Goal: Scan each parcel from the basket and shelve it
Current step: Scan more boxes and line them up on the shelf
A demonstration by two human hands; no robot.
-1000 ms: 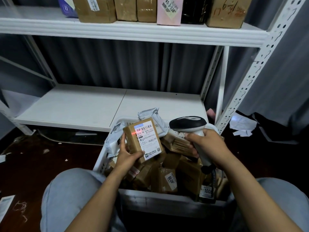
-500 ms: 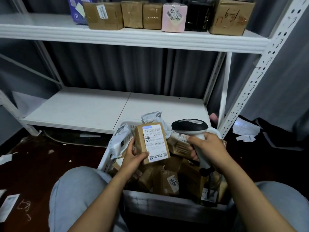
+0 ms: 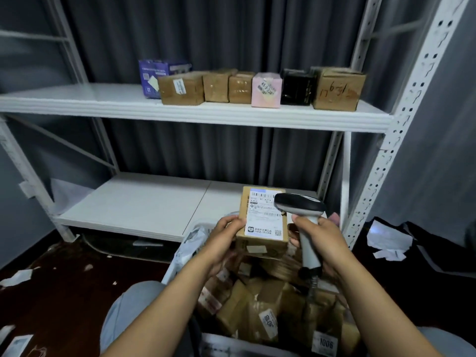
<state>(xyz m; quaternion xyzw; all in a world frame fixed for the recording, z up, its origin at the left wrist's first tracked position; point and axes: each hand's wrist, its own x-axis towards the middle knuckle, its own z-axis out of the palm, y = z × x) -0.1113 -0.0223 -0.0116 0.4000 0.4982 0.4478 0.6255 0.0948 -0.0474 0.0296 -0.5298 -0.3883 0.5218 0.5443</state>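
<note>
A person's left hand (image 3: 223, 237) grips a labelled parcel (image 3: 263, 220) above the basket (image 3: 180, 256) of parcels; the right hand (image 3: 319, 237) grips a scanner (image 3: 300, 206) just beside it, below a shelf (image 3: 195, 115) of boxes

Brown parcel (image 3: 262, 220), black-and-white scanner (image 3: 300, 206)

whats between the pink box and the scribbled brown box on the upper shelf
A black box stands between the pink box and the scribbled brown box on the upper shelf; the head view shows it.
</note>
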